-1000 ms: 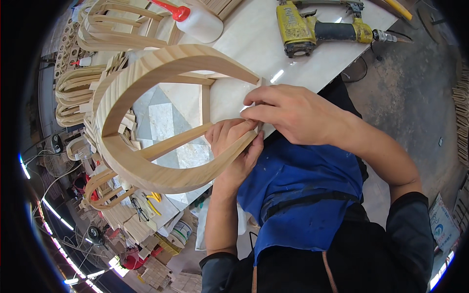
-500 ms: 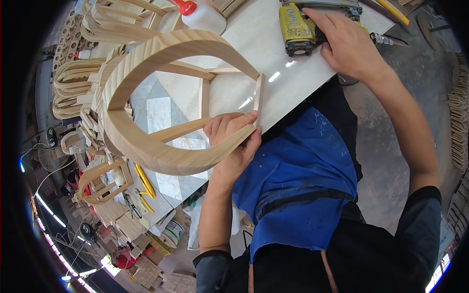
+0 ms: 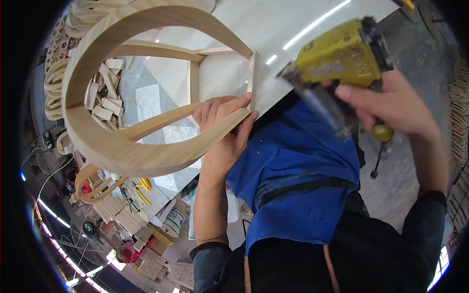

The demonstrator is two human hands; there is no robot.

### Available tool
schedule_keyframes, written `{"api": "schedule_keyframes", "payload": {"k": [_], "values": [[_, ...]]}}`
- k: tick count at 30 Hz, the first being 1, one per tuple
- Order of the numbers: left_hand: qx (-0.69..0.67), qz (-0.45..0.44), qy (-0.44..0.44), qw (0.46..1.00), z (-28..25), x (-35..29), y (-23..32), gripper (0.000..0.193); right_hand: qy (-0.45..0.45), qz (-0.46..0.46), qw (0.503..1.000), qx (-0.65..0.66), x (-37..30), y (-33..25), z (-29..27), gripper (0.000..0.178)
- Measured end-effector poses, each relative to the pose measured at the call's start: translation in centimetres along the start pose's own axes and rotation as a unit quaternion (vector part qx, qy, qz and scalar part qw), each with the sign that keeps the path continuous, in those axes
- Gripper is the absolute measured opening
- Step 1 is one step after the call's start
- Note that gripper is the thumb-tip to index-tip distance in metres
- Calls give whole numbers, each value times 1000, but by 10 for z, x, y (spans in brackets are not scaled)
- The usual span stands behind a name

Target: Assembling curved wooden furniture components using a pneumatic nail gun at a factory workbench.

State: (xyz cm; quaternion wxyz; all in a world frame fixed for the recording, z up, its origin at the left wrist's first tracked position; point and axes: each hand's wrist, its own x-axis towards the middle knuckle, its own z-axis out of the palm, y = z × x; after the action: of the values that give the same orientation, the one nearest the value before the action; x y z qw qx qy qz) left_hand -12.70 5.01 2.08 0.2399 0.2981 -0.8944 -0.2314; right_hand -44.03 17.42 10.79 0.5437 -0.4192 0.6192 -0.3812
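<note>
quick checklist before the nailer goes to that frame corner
1. Left hand has a grip on the frame at the corner: ok, fingers wrap the curved rail beside the short upright piece.
2. Right hand has a grip on the nailer: ok, held in the air above the apron.
3. Nailer nose on the joint: not ok, it is apart from the wood.
4. Left fingers out of the firing line: not ok, they lie right at the corner.
5. Frame rests flat on the table: cannot tell.
6. Nailer's hose attached: cannot tell.
</note>
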Motion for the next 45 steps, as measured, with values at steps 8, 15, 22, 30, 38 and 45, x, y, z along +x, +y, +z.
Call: {"api": "schedule_keyframes", "payload": {"k": [8, 15, 22, 30, 38, 45], "values": [[9, 6, 0, 1000, 2, 1, 2, 39, -55, 185, 925, 326, 1, 50, 44, 37], [17, 2, 3, 1000, 2, 1, 2, 40, -85, 207, 892, 393, 5, 61, 52, 36], [18, -1, 4, 1000, 2, 1, 2, 39, -88, 207, 884, 409, 7, 63, 54, 36], [23, -6, -4, 1000, 1, -1, 1, 39, -88, 207, 884, 409, 7, 64, 54, 36], [17, -5, -9, 1000, 1, -1, 1, 40, -82, 208, 890, 397, 7, 63, 56, 35], [10, -10, -10, 1000, 1, -1, 2, 41, -112, 197, 864, 449, 9, 76, 57, 33]]}}
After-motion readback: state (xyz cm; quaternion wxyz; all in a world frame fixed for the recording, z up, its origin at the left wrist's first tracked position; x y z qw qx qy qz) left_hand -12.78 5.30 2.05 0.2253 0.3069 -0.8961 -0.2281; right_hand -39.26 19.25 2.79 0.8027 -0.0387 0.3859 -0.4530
